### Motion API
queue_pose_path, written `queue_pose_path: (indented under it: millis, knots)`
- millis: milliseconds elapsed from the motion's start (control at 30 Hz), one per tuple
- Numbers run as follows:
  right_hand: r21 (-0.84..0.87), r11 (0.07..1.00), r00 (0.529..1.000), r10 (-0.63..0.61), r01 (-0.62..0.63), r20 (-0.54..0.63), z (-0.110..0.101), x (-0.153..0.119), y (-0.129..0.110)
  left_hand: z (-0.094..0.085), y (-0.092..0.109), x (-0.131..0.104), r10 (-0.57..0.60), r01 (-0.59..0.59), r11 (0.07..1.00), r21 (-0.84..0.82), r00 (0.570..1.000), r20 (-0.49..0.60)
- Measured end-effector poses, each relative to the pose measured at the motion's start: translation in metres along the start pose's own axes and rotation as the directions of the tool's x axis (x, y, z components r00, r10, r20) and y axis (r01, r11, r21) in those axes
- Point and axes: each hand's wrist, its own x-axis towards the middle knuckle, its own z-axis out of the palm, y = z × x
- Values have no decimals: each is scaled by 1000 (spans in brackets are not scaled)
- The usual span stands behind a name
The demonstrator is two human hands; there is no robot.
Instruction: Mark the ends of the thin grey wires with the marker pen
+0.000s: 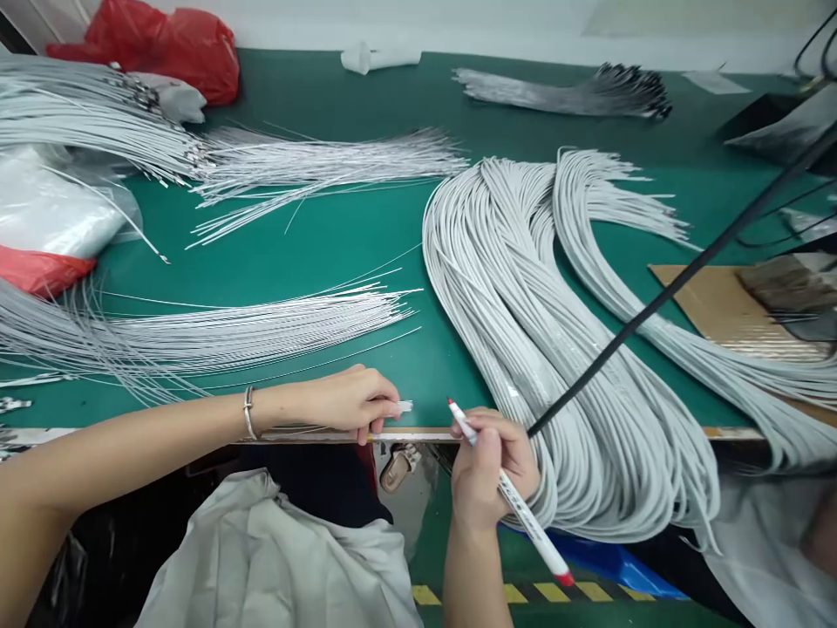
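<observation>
Pale cloth (281, 558) covers the lap at the near side, below the tabletop (340, 235). Just over the near edge, the left hand (353, 401) has its grip pinched narrow on a small whitish piece (406, 406), mostly hidden by the fingers. To its right, the right hand (490, 471) has its grip closed round a white marker (527, 516), red tip pointing up and far, red end low and near.

Hard beside the right hand, a thick grey cable bundle (536, 340) fills the right side and spills over the near edge, crowding that hand. A dark cord (654, 305) slants across it from the far right, its lower end by the right hand; whether they touch I cannot tell. A second cable bundle (621, 292) curves farther right, over cardboard (697, 296).

Behind the left forearm, a thin wire bundle (275, 331) runs in from the left, loose strands straying. Green surface shows between its ends and the thick cables, a channel leading from the hands to the far wire bundle (340, 166). A red bag (189, 52) sits far left; a dark-tipped bundle (562, 92) lies far right.
</observation>
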Motion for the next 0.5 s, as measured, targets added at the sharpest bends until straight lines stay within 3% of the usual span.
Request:
queue_pose_path:
  millis: [100,233,333,500]
  knots:
    - [-137,991,996,17,-5,85,-2,-2,7,-1,-6,6,-30,32,997,-68,999,33]
    - [-281,957,991,101,-71,93,-3,-1,6,-4,-4,5,-58,63,994,-93,997,51]
    - [-353,936,989,65,-13,136,-2,1,4,-2,-5,6,-50,52,993,-102,998,28]
    - [-332,940,989,-34,80,142,2,2,6,1,-7,8,-70,72,990,-125,997,16]
